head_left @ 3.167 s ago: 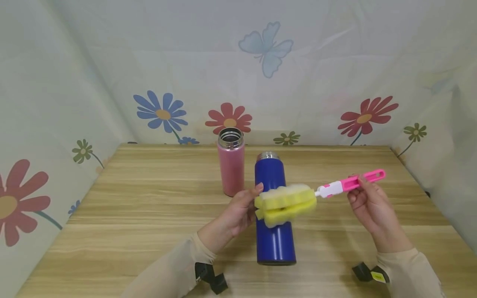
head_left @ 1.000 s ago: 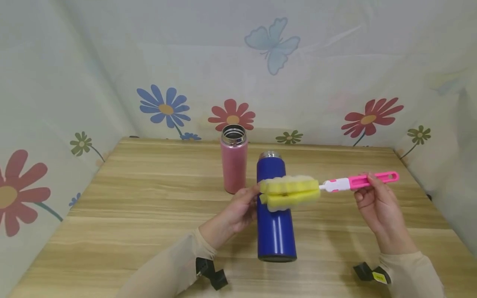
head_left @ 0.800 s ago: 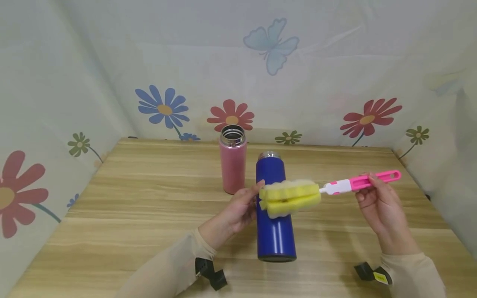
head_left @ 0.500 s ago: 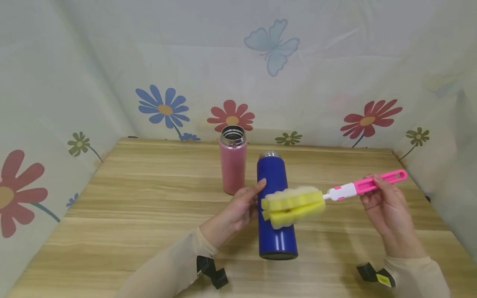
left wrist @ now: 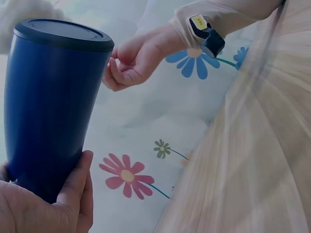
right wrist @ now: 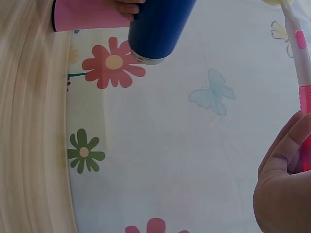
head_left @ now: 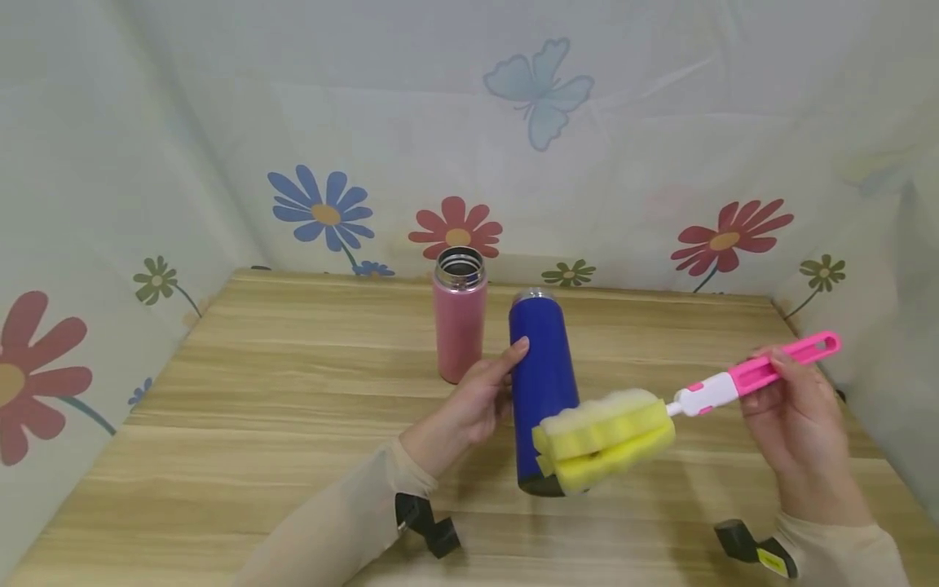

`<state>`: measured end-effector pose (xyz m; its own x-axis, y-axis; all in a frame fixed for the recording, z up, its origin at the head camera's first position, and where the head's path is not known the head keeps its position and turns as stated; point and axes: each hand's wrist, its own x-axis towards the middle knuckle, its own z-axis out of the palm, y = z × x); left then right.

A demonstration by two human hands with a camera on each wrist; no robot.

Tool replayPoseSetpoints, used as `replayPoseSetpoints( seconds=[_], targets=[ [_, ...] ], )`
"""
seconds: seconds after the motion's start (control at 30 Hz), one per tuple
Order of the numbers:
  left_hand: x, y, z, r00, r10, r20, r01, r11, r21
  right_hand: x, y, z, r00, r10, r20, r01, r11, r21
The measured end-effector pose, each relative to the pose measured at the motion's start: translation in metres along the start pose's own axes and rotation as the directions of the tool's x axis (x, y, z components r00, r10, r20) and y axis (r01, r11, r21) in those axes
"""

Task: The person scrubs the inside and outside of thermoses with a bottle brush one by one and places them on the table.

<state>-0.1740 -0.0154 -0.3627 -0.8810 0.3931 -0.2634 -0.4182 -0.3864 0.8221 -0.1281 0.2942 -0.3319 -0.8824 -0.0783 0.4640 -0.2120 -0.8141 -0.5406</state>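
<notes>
My left hand [head_left: 473, 405] grips a blue thermos bottle [head_left: 541, 367] round its side, the thumb lying along the front. The bottle leans, its steel neck away from me, and its dark base shows large in the left wrist view. A bottle brush [head_left: 707, 395] is held by its pink handle in my right hand [head_left: 803, 424]. Its yellow and white sponge head [head_left: 605, 434] points left and overlaps the lower part of the blue bottle in the head view. The pink thermos bottle [head_left: 460, 330] stands upright and lidless behind my left hand.
All this is over a wood-grain table [head_left: 293, 391]. A pale curtain [head_left: 381, 122] with printed flowers and a butterfly encloses the back and sides. Each wrist wears a small black camera [head_left: 427, 523].
The brush has moved right and down towards the blue bottle's base, with my right hand shifting right. The blue bottle has risen a little and tilted further. The pink bottle stays put.
</notes>
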Motion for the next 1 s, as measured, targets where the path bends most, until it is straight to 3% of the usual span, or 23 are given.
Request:
replayPoseSetpoints(
  seconds=[0.27,0.57,0.83,1.0],
  targets=[
    [0.002,0.002,0.003,0.997,-0.041,-0.072,0.04,0.999,-0.004,-0.002,-0.006,0.008,0.999,-0.042,-0.024,0.041,0.999,-0.015],
    [0.003,0.004,0.001,0.993,-0.072,-0.089,0.071,0.997,-0.012,-0.006,-0.007,0.021,0.987,-0.151,-0.06,0.15,0.988,-0.029],
    [0.006,0.003,0.001,0.993,-0.068,-0.101,0.067,0.998,-0.015,-0.01,-0.004,0.037,0.981,-0.193,-0.015,0.192,0.979,-0.074],
    [0.005,0.003,0.0,0.993,-0.069,-0.1,0.068,0.998,-0.019,-0.012,0.002,0.046,0.973,-0.224,0.055,0.228,0.971,-0.074]
  ],
)
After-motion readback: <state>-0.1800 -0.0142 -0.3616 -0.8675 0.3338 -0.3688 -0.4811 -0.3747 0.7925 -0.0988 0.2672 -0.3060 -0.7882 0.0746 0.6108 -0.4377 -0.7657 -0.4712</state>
